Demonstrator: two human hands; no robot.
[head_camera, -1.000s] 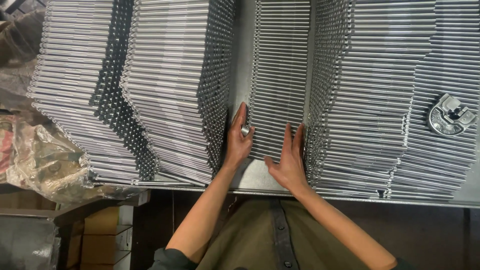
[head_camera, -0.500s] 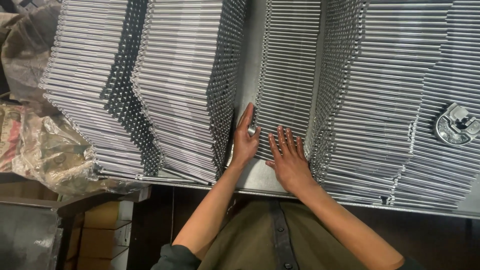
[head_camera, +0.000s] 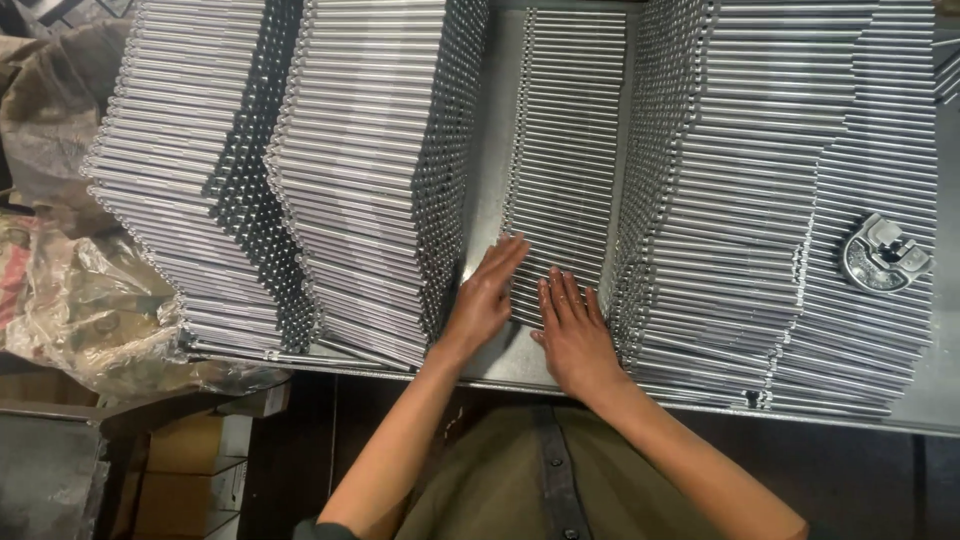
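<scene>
Now I have both hands flat and open, left hand (head_camera: 487, 292) and right hand (head_camera: 572, 330), on the low rod row (head_camera: 565, 150) between taller stacks (head_camera: 360, 170) on the bench (head_camera: 490, 150).

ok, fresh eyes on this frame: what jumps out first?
Tall stacks of silver metal rods fill the metal table left and right, their ends in staggered steps. In the gap between them lies a low, flat layer of rods, where the left hand and right hand rest palm down at its near end. A round metal fitting sits on the far-right stack.
</scene>
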